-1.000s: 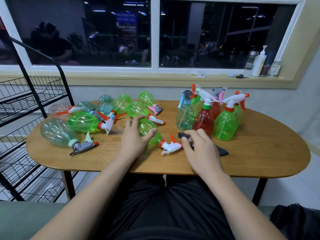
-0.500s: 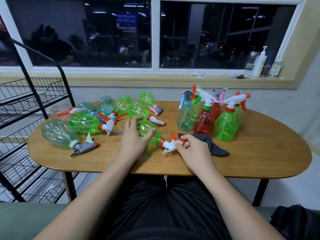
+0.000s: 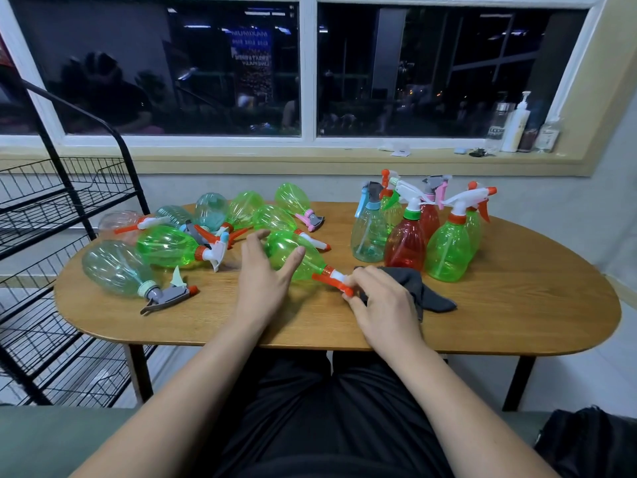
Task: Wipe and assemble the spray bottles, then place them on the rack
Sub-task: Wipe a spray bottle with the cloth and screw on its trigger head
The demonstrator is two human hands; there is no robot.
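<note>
A green spray bottle point(image 3: 303, 260) lies on its side near the middle of the wooden table point(image 3: 517, 315). My left hand point(image 3: 267, 281) rests on its body with fingers spread around it. My right hand point(image 3: 381, 301) pinches the bottle's orange and white spray head point(image 3: 332, 279). A dark grey cloth point(image 3: 418, 291) lies under and behind my right hand. Several more bottles point(image 3: 165, 248) lie on their sides at the left. Several assembled bottles point(image 3: 406, 243) stand upright at the right. The black wire rack point(image 3: 51, 201) stands left of the table.
The window sill behind the table carries a pump dispenser point(image 3: 515, 127) and small bottles at the far right. A dark bag point(image 3: 593, 443) sits on the floor at the lower right. My legs are under the table's near edge.
My right hand left the cloth, moved left and took hold of the spray head of the lying green bottle. My left hand stayed on the bottle's body.
</note>
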